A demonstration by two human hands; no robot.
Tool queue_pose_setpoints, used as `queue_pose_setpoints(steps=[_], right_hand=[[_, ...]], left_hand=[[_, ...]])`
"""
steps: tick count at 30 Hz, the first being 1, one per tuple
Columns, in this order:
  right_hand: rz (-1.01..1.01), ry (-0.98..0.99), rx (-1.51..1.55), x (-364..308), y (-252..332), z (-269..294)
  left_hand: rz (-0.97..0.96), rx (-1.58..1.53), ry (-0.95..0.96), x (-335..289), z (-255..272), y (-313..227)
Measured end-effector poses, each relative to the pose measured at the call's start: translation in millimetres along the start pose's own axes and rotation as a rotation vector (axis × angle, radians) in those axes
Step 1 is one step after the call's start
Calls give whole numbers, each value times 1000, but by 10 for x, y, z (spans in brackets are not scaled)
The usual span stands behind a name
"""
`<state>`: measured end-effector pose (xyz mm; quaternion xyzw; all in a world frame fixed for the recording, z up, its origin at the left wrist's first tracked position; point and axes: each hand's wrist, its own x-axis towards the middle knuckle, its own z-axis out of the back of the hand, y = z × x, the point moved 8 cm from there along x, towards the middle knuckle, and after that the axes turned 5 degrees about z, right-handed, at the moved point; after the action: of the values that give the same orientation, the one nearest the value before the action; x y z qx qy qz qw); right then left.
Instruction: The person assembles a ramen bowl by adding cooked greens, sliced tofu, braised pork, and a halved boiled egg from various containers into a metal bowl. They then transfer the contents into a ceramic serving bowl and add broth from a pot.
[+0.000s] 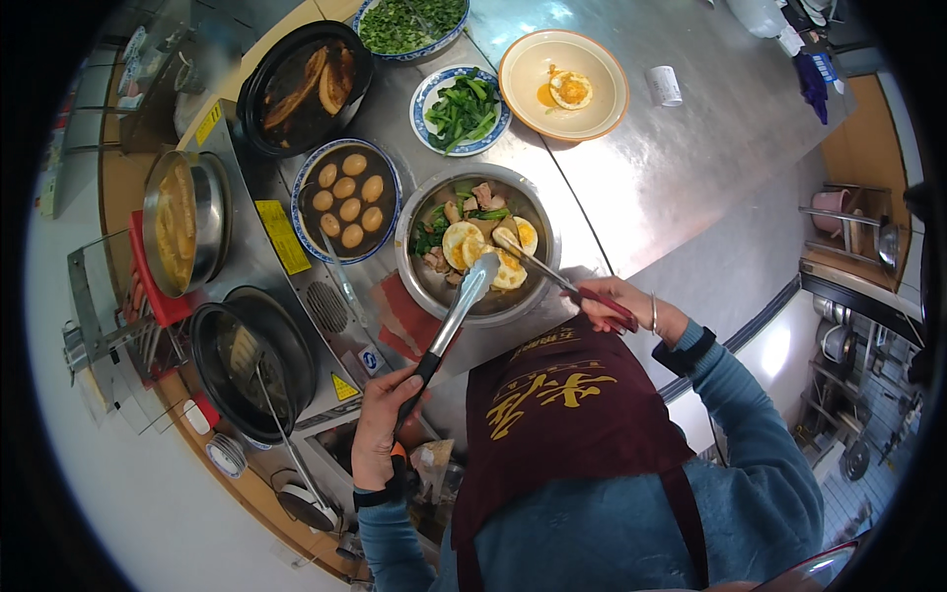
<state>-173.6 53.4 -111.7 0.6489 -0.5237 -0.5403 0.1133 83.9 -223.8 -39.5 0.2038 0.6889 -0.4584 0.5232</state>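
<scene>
My left hand [383, 419] is closed around the black handle of metal tongs [456, 321]. Their tips rest against the fried eggs [461, 245] in a steel mixing bowl [477, 170]. From the right, my right hand [623, 304] grips what look like red-handled kitchen scissors [552, 275]; the blades reach over the same bowl, with the tips at a brown piece of food [506, 238]. Leafy greens [428, 233] and chunks of meat [483, 195] lie around the eggs. The fingers of my right hand partly cover the handles.
Beyond the bowl stand a plate of greens [462, 111], a cream bowl with a fried egg [570, 91] and a bowl of chopped herbs [409, 22]. Leftward are brown eggs [350, 209], a black pot with meat [330, 84] and dark pans [237, 360]. A white cup [665, 86] lies to the right.
</scene>
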Motion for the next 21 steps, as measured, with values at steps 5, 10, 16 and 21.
queue_pose_setpoints(steps=[5,10,16,21], right_hand=[[-43,-28,34,-150,-159,-107],[-33,-130,43,-70,-238,-192],[4,-164,-170,-82,-98,-35],[-46,-174,-182,-61,-42,37]], left_hand=[[-48,-40,60,142,-173,28],[-56,-36,13,161,-189,45],[-183,108,-14,177,-83,-220],[-162,181,-42,161,-43,-244]])
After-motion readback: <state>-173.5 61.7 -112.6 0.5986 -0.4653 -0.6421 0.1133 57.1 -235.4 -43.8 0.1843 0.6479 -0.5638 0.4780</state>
